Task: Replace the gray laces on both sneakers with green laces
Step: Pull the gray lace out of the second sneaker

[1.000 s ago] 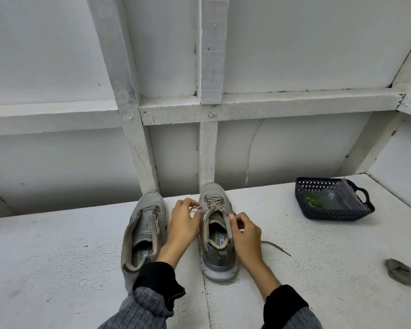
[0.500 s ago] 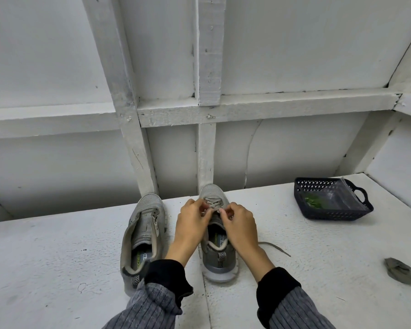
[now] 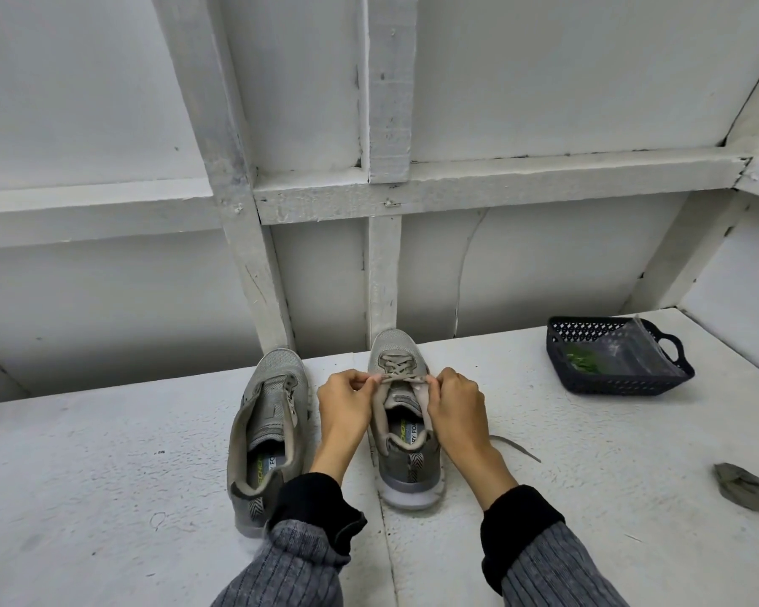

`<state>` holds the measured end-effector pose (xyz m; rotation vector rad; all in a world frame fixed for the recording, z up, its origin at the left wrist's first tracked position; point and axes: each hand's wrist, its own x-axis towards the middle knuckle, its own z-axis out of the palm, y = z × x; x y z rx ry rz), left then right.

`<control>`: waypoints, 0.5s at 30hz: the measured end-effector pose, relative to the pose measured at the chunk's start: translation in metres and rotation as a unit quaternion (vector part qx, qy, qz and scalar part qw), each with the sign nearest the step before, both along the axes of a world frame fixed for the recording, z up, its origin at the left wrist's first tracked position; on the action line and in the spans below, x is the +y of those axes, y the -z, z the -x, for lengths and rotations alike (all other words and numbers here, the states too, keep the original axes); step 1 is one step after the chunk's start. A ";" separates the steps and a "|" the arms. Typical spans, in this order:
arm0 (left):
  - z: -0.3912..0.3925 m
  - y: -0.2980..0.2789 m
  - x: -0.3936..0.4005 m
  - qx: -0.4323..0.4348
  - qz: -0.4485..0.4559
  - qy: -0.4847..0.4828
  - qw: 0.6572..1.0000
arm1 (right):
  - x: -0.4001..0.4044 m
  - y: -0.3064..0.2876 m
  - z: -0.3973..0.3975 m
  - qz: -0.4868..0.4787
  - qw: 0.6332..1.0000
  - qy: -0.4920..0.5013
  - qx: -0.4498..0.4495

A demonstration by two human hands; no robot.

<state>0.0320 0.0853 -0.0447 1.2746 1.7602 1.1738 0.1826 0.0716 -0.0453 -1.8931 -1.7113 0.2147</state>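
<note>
Two grey sneakers stand side by side on the white table [image 3: 106,497], heels toward me. The left sneaker [image 3: 269,435] has no lace in its eyelets. The right sneaker [image 3: 406,431] keeps a grey lace [image 3: 397,365] threaded near its toe. My left hand [image 3: 345,405] and my right hand [image 3: 454,405] each pinch that lace across the tongue, one on either side. A loose end of the lace [image 3: 515,449] trails on the table to the right of the shoe. Green laces [image 3: 583,360] lie in a plastic bag inside the dark basket [image 3: 610,383].
The basket stands at the back right of the table. A bundled grey lace [image 3: 745,486] lies near the right edge. White wall panels with wooden beams [image 3: 386,238] rise directly behind the shoes.
Both hands have moved up the right sneaker toward its toe and come closer together, from holding its sides near the collar to pinching the lace across the tongue.
</note>
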 end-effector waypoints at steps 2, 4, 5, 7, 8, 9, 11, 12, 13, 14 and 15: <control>0.000 0.003 0.000 -0.020 0.006 -0.012 1.000 | 0.001 0.002 0.000 0.017 1.000 0.020 0.013; 0.000 0.009 0.002 -0.043 0.020 -0.022 0.999 | 0.003 0.005 0.001 0.029 0.998 0.037 0.030; 0.001 0.010 0.002 -0.053 0.025 -0.023 0.998 | 0.003 0.005 0.002 0.029 0.998 0.039 0.040; 0.003 0.013 0.005 -0.080 0.034 -0.013 0.996 | 0.003 0.005 0.002 0.018 0.997 0.029 0.065; 0.005 0.013 0.007 -0.099 0.042 -0.005 0.994 | 0.003 0.004 0.001 0.010 0.996 0.019 0.082; 0.007 0.011 0.007 -0.122 0.052 0.004 0.991 | 0.002 0.003 -0.001 0.002 0.995 0.007 0.103; 0.009 0.006 0.007 -0.175 0.073 0.031 0.981 | 0.003 0.001 -0.004 -0.009 0.989 -0.024 0.143; 0.010 0.003 0.006 -0.195 0.079 0.046 0.976 | 0.003 0.000 -0.005 -0.011 0.988 -0.040 0.151; 0.012 0.001 0.006 -0.205 0.081 0.059 0.974 | 0.004 -0.001 -0.005 -0.011 0.987 -0.054 0.149; 0.012 -0.001 0.005 -0.213 0.083 0.068 0.971 | 0.004 -0.003 -0.004 -0.008 0.988 -0.062 0.140; 0.012 -0.002 0.004 -0.221 0.085 0.073 0.969 | 0.004 -0.004 -0.003 -0.009 0.990 -0.066 0.127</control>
